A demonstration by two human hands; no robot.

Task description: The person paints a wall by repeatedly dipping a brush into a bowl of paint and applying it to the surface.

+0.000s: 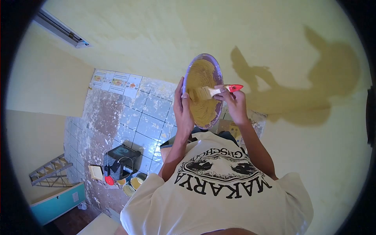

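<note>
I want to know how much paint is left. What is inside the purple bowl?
The purple bowl is coated inside with yellowish paint. The bristles of the brush, held by the right hand, lie in it. The left hand covers the bowl's near edge, so the depth is not visible.

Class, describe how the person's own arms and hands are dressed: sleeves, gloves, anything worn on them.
Both arms are bare from the short sleeves of a cream T-shirt with black printed lettering. The left hand and right hand wear no gloves; no watch or rings are visible.
</note>
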